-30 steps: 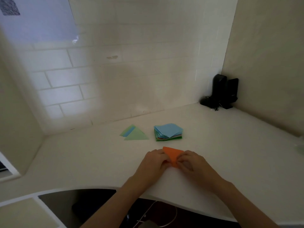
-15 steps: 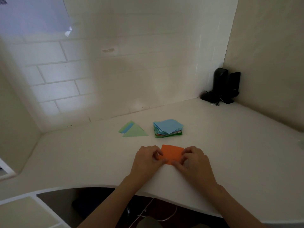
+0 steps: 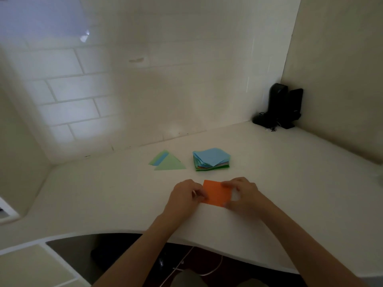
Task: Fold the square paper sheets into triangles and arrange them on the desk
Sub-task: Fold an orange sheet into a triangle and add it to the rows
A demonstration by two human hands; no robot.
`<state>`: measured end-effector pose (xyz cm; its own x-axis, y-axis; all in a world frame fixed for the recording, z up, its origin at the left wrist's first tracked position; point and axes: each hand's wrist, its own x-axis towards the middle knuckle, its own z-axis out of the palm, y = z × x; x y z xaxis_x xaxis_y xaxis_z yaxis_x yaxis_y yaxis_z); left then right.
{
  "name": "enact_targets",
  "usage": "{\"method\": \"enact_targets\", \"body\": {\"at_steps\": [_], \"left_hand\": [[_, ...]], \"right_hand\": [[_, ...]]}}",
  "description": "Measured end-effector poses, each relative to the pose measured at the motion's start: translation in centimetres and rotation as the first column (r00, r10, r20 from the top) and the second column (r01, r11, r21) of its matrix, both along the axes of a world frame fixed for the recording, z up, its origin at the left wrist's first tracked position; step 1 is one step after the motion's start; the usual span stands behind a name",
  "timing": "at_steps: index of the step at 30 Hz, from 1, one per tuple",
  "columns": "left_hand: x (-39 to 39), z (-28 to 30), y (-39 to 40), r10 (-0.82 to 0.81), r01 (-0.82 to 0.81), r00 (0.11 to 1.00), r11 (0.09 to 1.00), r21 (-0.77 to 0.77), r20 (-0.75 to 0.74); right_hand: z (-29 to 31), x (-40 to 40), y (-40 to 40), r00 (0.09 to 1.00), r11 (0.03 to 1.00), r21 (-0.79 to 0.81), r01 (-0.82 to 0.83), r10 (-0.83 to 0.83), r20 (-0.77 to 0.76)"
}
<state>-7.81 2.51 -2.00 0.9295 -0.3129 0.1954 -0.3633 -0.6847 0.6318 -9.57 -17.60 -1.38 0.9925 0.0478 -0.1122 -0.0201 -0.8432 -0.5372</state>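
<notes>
Paper in hand: orange square paper sheet [image 3: 216, 193] lies on the white desk [image 3: 103, 195] near its front edge, between both hands, now looking like an open four-sided sheet.
Change: a second ago it showed as a narrower folded wedge tucked between the fingers; half a second ago it was already spread wider, and now more of its face is exposed. The hands have slid apart to its two sides.
Meaning: judged from this, the sheet is being opened or re-squared, so its triangle fold is not yet finished.
Left hand [image 3: 184, 198]: fingers curled, pinching the sheet's left edge.
Right hand [image 3: 242, 194]: fingertips pinch the sheet's right side, upper and lower; blur hides finer detail.
Finished pieces: pale green and blue folded paper triangles [image 3: 166, 163] lie overlapped farther back on the left.
Supply: stack of coloured square sheets with a light blue top [image 3: 211, 159] sits just right of them, well apart from the hands.
Corner: black speakers with cables [image 3: 284, 108] stand at the far right.
Obstacles: nothing lies between the orange sheet and the triangles.
</notes>
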Motion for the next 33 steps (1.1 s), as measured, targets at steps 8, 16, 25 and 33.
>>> {"method": "enact_targets", "body": {"at_steps": [8, 16, 25, 33], "left_hand": [[-3.3, -0.6, -2.9, -0.15, 0.062, 0.936, 0.96, 0.272, 0.318], [-3.8, 0.2, -4.3, -0.086, -0.081, 0.91, 0.922, 0.378, 0.405], [-2.6, -0.5, -2.1, -0.116, 0.024, 0.946, 0.956, 0.292, 0.301], [-1.3, -0.6, 1.4, 0.138, -0.151, 0.975, 0.986, 0.065, 0.173]], "right_hand": [[1.4, -0.8, -0.5, 1.0, 0.992, 0.124, 0.007, -0.008, 0.003], [2.3, -3.2, -0.2, 0.996, 0.969, 0.23, 0.087, -0.083, -0.026], [1.8, -3.6, 0.6, 0.975, 0.995, -0.095, 0.026, -0.004, 0.224], [0.8, -2.9, 1.1, 0.974, 0.995, -0.086, 0.041, -0.021, 0.228]]}}
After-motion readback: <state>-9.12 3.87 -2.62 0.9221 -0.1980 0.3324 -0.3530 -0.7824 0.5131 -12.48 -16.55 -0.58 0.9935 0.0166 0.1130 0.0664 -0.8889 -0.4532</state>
